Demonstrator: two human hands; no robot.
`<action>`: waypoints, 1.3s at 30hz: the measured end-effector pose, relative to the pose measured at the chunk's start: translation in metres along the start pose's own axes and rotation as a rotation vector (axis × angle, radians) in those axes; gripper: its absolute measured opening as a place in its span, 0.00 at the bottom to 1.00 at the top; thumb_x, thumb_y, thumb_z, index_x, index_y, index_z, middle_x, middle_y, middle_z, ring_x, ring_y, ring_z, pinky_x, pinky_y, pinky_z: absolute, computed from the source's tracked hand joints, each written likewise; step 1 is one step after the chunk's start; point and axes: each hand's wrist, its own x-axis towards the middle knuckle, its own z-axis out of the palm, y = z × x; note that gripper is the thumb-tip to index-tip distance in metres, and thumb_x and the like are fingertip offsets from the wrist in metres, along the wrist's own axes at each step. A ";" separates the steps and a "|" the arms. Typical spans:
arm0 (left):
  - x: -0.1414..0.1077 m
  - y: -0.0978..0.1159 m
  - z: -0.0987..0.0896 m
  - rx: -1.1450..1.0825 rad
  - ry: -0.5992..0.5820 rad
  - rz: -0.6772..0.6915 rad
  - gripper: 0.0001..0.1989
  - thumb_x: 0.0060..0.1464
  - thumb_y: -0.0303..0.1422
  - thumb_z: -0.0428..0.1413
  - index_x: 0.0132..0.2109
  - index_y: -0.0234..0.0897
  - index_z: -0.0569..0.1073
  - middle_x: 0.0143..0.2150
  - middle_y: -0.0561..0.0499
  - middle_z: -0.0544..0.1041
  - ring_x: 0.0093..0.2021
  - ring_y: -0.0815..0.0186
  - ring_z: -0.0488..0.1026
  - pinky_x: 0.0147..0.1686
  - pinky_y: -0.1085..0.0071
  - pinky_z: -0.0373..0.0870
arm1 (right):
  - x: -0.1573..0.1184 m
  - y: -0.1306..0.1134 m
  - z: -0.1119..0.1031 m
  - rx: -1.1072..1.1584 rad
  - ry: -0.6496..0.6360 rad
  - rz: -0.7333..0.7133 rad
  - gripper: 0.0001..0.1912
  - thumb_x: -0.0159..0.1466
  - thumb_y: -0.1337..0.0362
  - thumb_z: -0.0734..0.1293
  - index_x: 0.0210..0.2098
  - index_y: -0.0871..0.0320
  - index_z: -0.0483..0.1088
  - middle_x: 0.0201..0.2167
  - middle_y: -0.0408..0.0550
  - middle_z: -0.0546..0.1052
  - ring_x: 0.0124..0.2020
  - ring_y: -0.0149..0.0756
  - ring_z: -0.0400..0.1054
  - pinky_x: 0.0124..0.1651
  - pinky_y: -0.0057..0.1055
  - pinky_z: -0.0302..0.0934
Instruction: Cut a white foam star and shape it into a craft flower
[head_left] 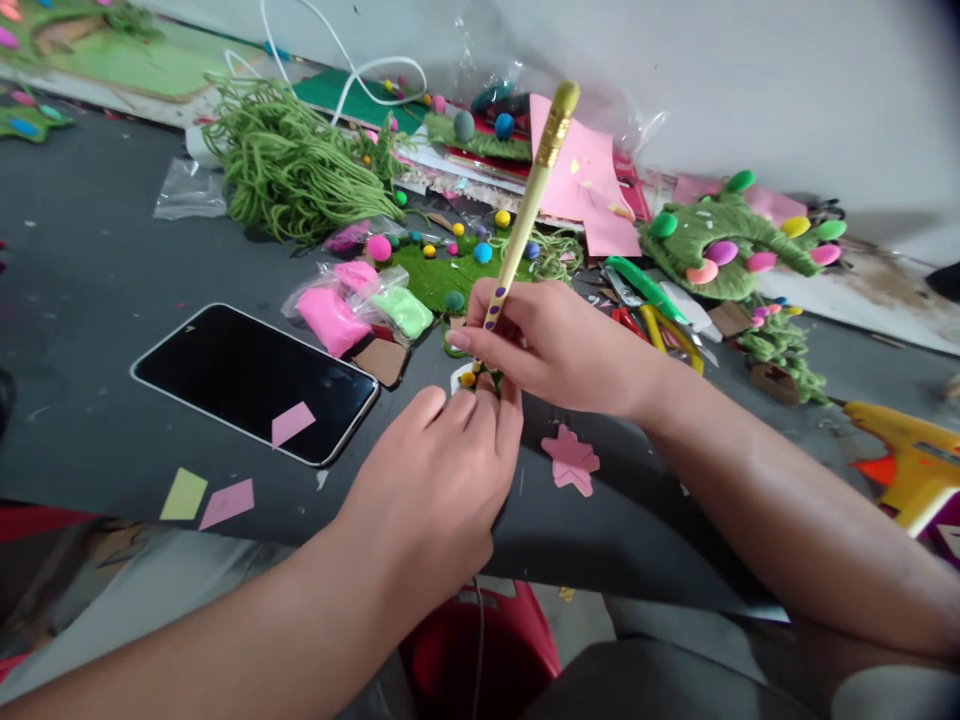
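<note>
Plainly, landmark: the phone (255, 382), lying on the dark table (82, 400), with a paper bit (292, 425) on its right part.
Pencil: right of the phone, the pencil (517, 230) leans, eraser end up, its lower end at the small piece (467, 379).
Right hand: narrow, the right hand (570, 345) pinches the pencil between thumb and fingers.
Left hand: the left hand (442, 460), right of the phone, has its fingers bent close together at the small piece; whether they grip or only press it, one cannot tell.
Small piece: mostly hidden by the hands, with a yellow ball showing.
Pink bag: beyond the phone's right part, the clear plastic of the pink bag (334, 318) holds bright pink stuff.
Green bag: just beside the pink bag, the green bag (403, 312) holds pale green stuff.
Clear bag: beyond the phone, the clear bag (191, 190) sits beside the yarn (292, 165); its contents cannot be told.
Front edge: the yellow scrap (184, 495) and pink scrap (229, 503) lie near it, on the phone's near side.
Room: dark tabletop stretches left of the phone; to its right, past the left hand, lies the star (571, 460).
</note>
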 end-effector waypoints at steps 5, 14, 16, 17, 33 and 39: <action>0.000 0.000 0.000 0.004 -0.001 0.004 0.32 0.50 0.20 0.51 0.64 0.17 0.71 0.42 0.38 0.82 0.38 0.55 0.76 0.36 0.60 0.67 | 0.001 0.003 -0.001 -0.008 0.005 -0.022 0.15 0.74 0.56 0.65 0.33 0.58 0.68 0.27 0.42 0.70 0.28 0.30 0.58 0.36 0.31 0.53; 0.001 -0.001 0.001 -0.001 0.014 0.009 0.33 0.49 0.20 0.52 0.64 0.17 0.71 0.46 0.36 0.83 0.41 0.53 0.79 0.38 0.59 0.70 | 0.001 0.006 -0.002 0.016 -0.001 0.001 0.16 0.73 0.56 0.67 0.32 0.58 0.67 0.27 0.41 0.69 0.28 0.30 0.58 0.36 0.31 0.53; 0.001 0.000 0.001 0.002 0.024 0.012 0.33 0.50 0.20 0.52 0.65 0.16 0.71 0.46 0.36 0.83 0.42 0.53 0.79 0.38 0.59 0.71 | 0.001 0.006 -0.003 0.010 -0.004 0.008 0.16 0.73 0.56 0.67 0.32 0.58 0.68 0.26 0.41 0.69 0.28 0.30 0.58 0.36 0.31 0.53; 0.001 0.000 0.001 0.003 0.026 0.011 0.33 0.50 0.20 0.52 0.65 0.16 0.70 0.46 0.36 0.83 0.42 0.52 0.79 0.38 0.59 0.71 | 0.001 0.006 -0.003 0.009 0.002 0.008 0.16 0.73 0.56 0.67 0.32 0.58 0.68 0.27 0.42 0.69 0.28 0.30 0.58 0.36 0.31 0.53; 0.005 0.008 0.001 0.140 0.057 0.038 0.23 0.48 0.22 0.51 0.50 0.25 0.79 0.32 0.40 0.79 0.31 0.53 0.77 0.32 0.61 0.68 | -0.007 -0.001 -0.005 0.046 -0.042 -0.196 0.09 0.70 0.63 0.68 0.33 0.59 0.68 0.25 0.40 0.70 0.26 0.28 0.59 0.33 0.29 0.52; 0.004 0.014 0.005 0.220 0.118 0.017 0.20 0.57 0.22 0.47 0.50 0.25 0.80 0.34 0.38 0.81 0.34 0.53 0.80 0.36 0.62 0.72 | -0.010 -0.006 -0.009 -0.055 -0.132 -0.208 0.13 0.69 0.65 0.67 0.29 0.57 0.63 0.23 0.38 0.65 0.25 0.27 0.55 0.30 0.31 0.43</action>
